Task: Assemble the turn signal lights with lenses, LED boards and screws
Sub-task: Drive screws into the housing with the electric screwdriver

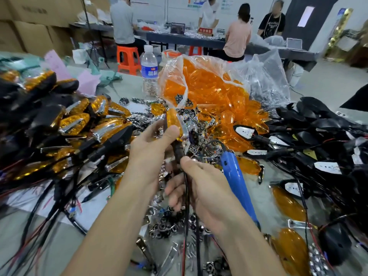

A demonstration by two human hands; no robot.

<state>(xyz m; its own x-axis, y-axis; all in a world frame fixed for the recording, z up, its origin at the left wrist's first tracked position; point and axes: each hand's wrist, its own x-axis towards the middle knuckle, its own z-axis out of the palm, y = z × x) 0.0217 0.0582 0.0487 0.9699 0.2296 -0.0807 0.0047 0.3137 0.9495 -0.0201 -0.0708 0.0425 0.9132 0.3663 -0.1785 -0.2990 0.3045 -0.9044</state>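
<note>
left hand (pixel 151 142) grips the turn signal light (pixel 174 124) by its amber lens, held above the cluttered desk (pixel 264 200). right hand (pixel 205 190), fingers curled, pinches the light's black stem and wires (pixel 186 184). blue screwdriver (pixel 235 176) lies against the right hand; grip unclear.

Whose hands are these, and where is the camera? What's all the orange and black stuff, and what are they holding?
The camera sits on a person's head, looking down at their own hands. The left hand pinches a turn signal light with an orange lens. The right hand grips that light's black stalk. A blue screwdriver shows just beyond the right hand; I cannot tell if it is held. On the table lie finished lights at left, a bag of orange lenses in the middle, black housings at right, and a water bottle.
</note>
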